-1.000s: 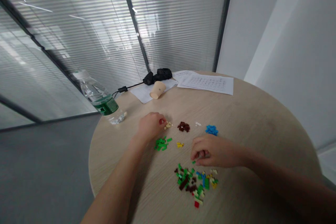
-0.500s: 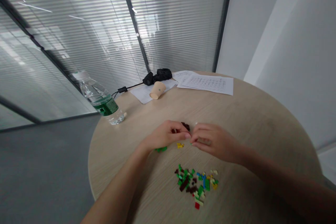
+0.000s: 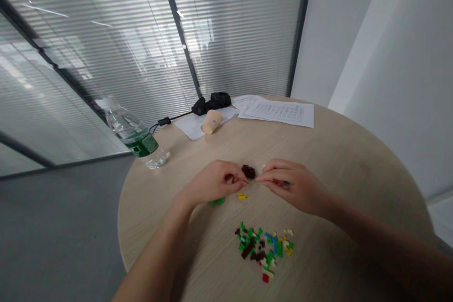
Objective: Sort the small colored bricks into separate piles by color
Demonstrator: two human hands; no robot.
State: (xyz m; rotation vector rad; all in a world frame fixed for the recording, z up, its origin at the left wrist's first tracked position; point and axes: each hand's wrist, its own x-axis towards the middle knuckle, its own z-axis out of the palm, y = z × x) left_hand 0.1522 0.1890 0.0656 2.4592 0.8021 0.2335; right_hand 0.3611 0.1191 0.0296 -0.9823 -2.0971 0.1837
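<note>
My left hand [image 3: 217, 180] is closed in a pinch just left of a small cluster of dark brown toy bricks [image 3: 248, 171]; whether anything is between its fingertips cannot be made out. My right hand [image 3: 295, 184] is also pinched, its fingertips to the right of the brown cluster and apart from the left hand. A bluish bit shows in the gap between its fingers, too small to name. Yellow bricks [image 3: 242, 196] lie below the left fingertips. Green bricks [image 3: 217, 201] lie beside the left wrist. Nearer me is a loose pile of mixed small bricks [image 3: 264, 250].
The round wooden table [image 3: 339, 151] has a water bottle [image 3: 136, 139] at its left edge. Farther back are a paper cup [image 3: 211, 121] on its side, printed sheets [image 3: 279, 112] and a black bundle [image 3: 217, 101] with a cord. A glass partition with blinds stands behind.
My hands, close together before, have drawn apart, the left one moving left. The brown cluster between them shows more fully now. The brick pile stays as it was.
</note>
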